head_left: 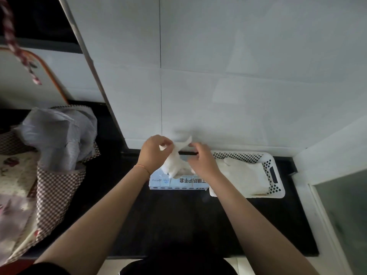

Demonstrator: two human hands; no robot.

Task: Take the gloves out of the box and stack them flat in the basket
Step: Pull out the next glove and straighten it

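A pale blue glove box (174,183) lies on the dark counter near the white wall. Above its opening hangs a crumpled white glove (174,159), its lower end still at the box. My left hand (153,149) pinches the glove's upper left part. My right hand (200,157) pinches its upper right tip. Right of the box stands a white perforated basket (275,171) with white gloves (244,175) lying flat inside it.
A checked cloth bag (53,187) with a grey plastic bag (59,133) in it stands at the left on the black counter (178,221). A white tiled wall rises directly behind the box. A white frame with glass borders the right side.
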